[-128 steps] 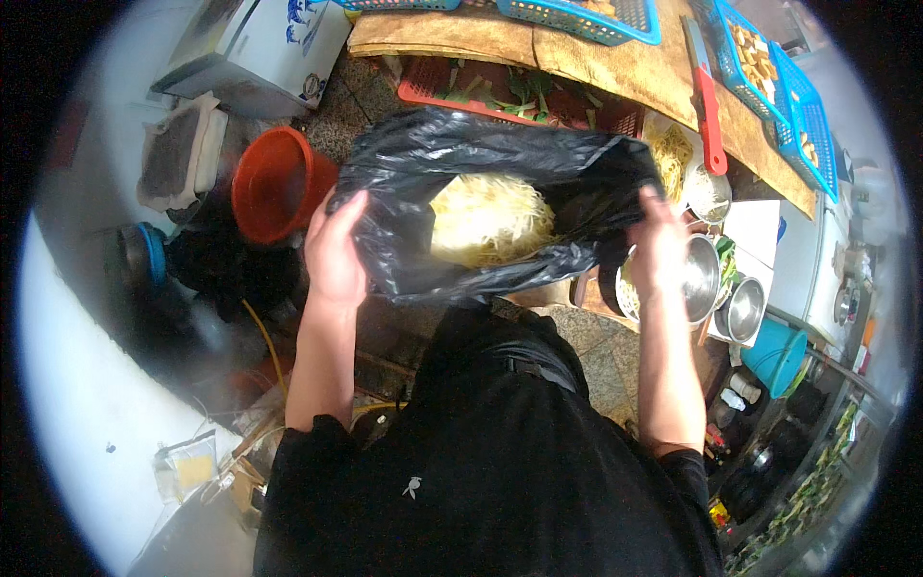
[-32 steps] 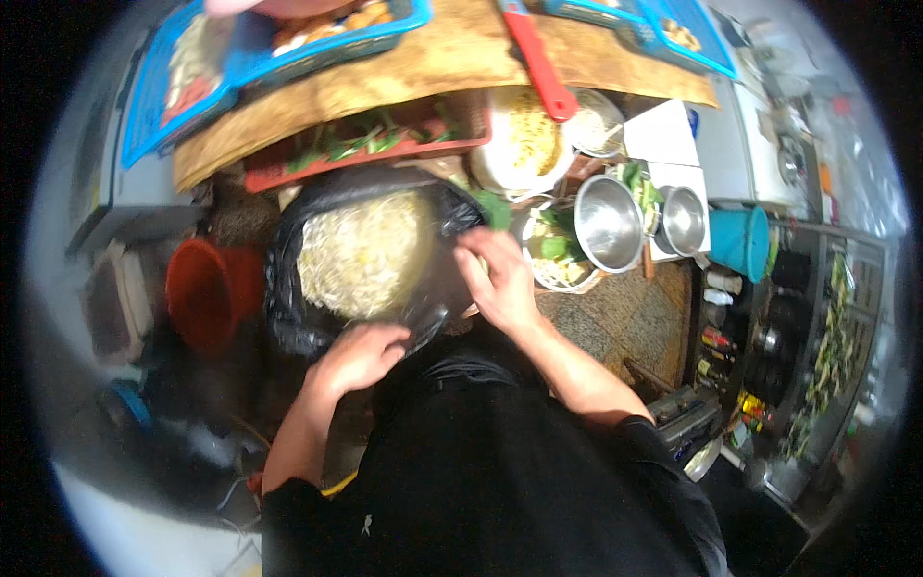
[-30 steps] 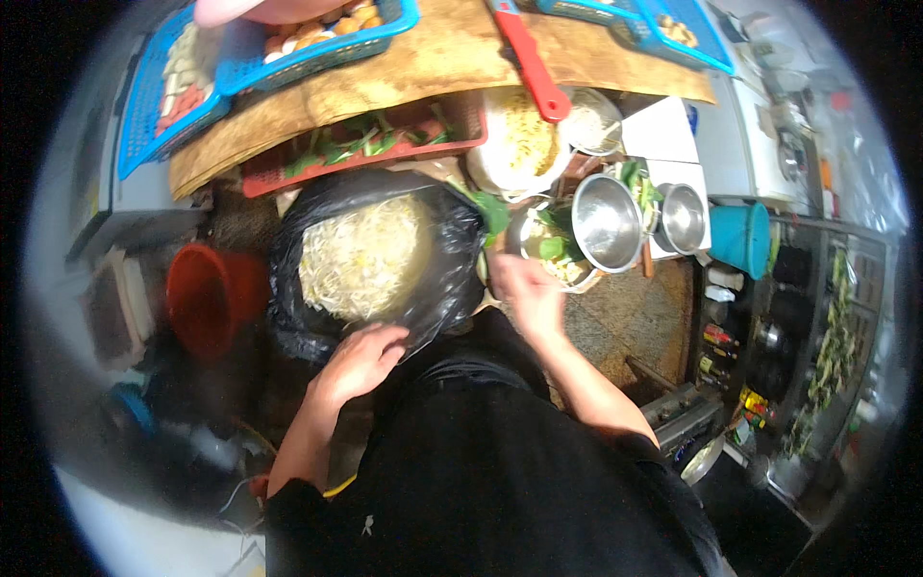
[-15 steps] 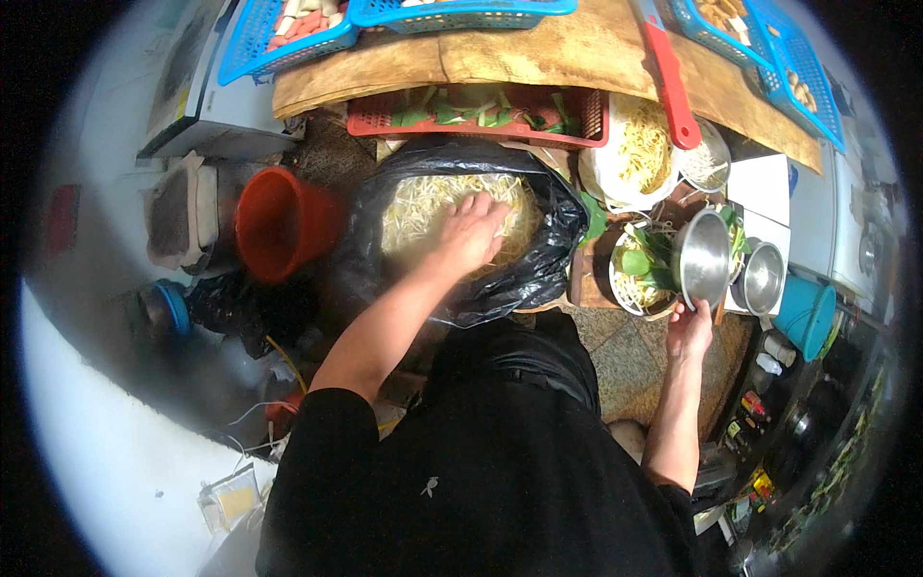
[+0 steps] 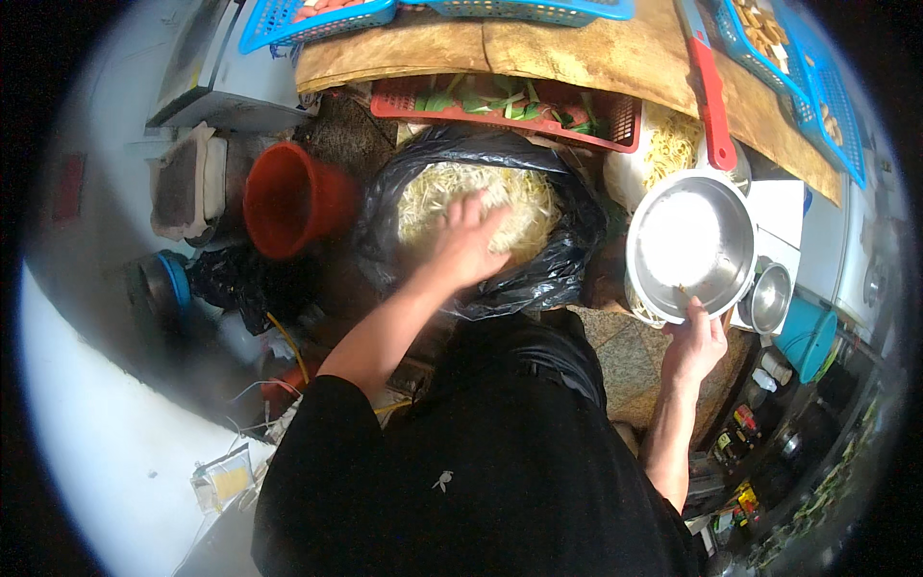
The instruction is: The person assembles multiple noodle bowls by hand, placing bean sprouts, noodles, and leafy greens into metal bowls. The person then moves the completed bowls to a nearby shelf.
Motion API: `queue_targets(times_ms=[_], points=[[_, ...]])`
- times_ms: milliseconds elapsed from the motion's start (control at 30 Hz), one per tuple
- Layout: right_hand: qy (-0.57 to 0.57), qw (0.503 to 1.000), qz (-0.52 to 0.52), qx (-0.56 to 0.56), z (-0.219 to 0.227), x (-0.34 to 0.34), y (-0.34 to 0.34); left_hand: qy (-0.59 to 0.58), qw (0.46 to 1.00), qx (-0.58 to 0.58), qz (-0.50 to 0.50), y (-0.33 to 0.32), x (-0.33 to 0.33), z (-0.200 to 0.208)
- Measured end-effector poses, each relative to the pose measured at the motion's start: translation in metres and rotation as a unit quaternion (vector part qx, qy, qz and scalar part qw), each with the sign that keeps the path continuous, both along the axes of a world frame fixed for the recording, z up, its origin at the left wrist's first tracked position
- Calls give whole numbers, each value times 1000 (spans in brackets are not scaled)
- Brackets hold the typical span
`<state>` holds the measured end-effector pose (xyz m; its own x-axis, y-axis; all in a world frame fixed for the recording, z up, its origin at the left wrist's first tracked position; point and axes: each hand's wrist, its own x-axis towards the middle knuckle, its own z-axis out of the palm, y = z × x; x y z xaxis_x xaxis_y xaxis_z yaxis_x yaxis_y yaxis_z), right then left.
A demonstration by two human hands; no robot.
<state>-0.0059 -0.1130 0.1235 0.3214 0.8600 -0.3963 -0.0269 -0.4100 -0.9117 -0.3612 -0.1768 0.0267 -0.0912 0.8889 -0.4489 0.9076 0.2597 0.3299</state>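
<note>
My left hand [image 5: 468,242] is over the bean sprouts [image 5: 428,197], palm down with its fingers spread, slightly blurred. The sprouts fill a black plastic bag [image 5: 574,231] whose mouth is folded wide. Whether the fingertips touch the sprouts I cannot tell. My right hand [image 5: 697,348] pinches the near rim of a round steel bowl [image 5: 649,255], thumb over the edge. Its shiny inside faces up, with a small dark bit near my thumb. Behind it the bowl hides most of a container of sprouts and green leaves.
A red basket of green leaves [image 5: 510,104] stands beyond the bag, beside yellow noodles [image 5: 673,144]. An orange-red bucket [image 5: 298,202] is at left. A red-handled tool [image 5: 713,106] overhangs the wooden board [image 5: 558,53]. A smaller steel bowl [image 5: 767,298] and teal bucket [image 5: 806,332] stand right.
The steel bowl has come up and turned so its inside now faces me, covering the leafy container. My left hand stays over the sprouts, its fingers more spread. The view has shifted slightly.
</note>
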Motion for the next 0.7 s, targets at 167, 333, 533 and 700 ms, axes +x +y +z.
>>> queue_targets(times_ms=[167, 333, 533, 700], points=[[-23, 996, 81, 12, 11, -28, -4, -75, 992, -96, -19, -28, -32, 12], [-45, 988, 147, 26, 21, -47, -10, -77, 989, 0, 127, -28, -79, 30], [-62, 982, 176, 18, 17, -72, -9, 21, 989, -146, 7, 45, -27, 25], [-71, 965, 250, 38, 16, -97, -14, 55, 972, -165, -156, 3, -30, 9]])
